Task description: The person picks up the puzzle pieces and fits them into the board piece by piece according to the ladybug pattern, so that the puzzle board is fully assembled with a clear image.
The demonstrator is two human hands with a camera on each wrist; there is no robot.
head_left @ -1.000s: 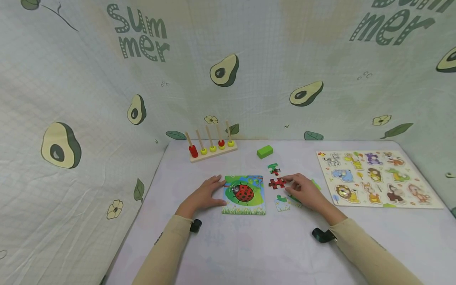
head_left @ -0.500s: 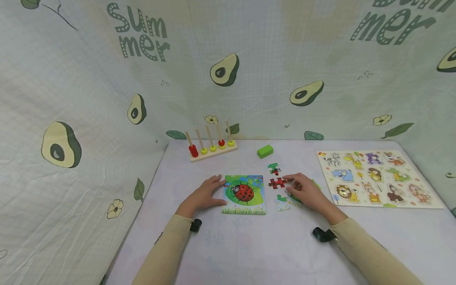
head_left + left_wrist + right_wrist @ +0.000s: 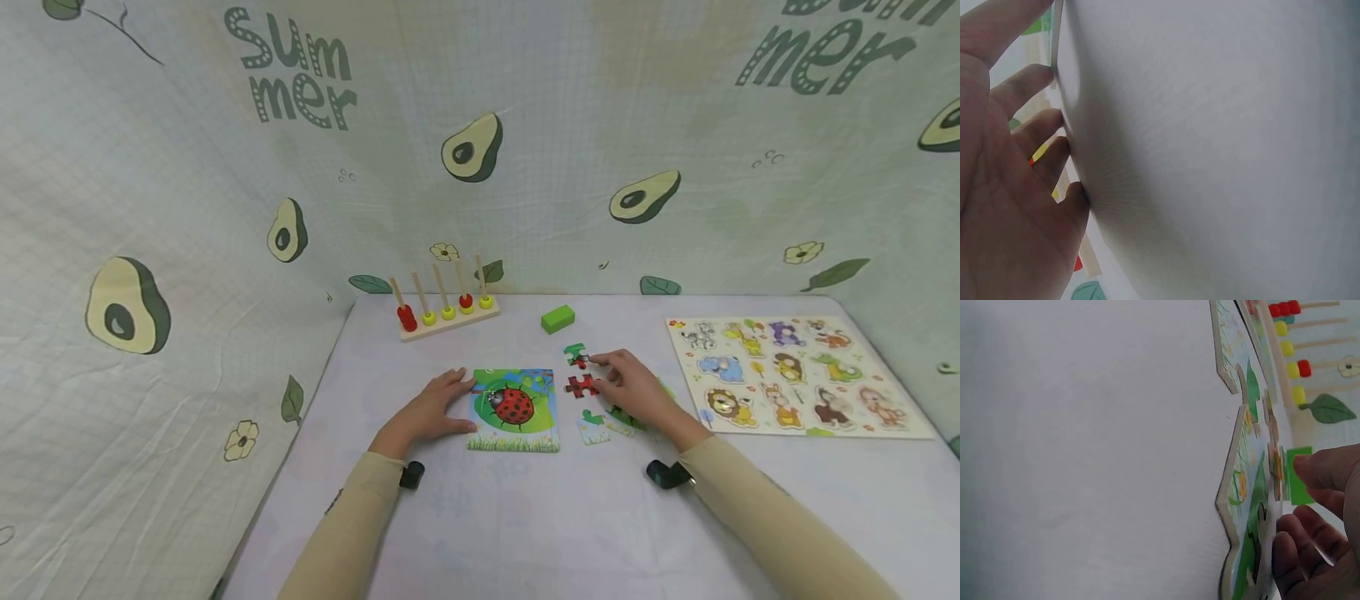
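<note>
In the head view a square ladybug puzzle board [image 3: 513, 411] lies in the middle of the table. My left hand [image 3: 429, 408] rests at its left edge, thumb and fingertips spread along that side. In the left wrist view, the fingers [image 3: 1032, 87] reach out loosely. To the board's right, my right hand [image 3: 633, 387] is low over loose puzzle pieces. Its index fingertip is at a green-and-red piece [image 3: 577, 355], its thumb tip beside a red piece [image 3: 580, 386]. A grass-patterned piece [image 3: 595, 431] lies nearer the body; other green pieces are partly hidden beneath the right hand.
A peg abacus [image 3: 450, 320] with red and yellow beads stands at the back left. Right of it sits a green block [image 3: 558, 319]. A large animal peg puzzle [image 3: 798, 379] lies flat at the right. Patterned cloth hangs behind the table.
My right hand has moved forward and slightly left, its index finger going from the red piece to the green-and-red one. The left hand has stayed at the board.
</note>
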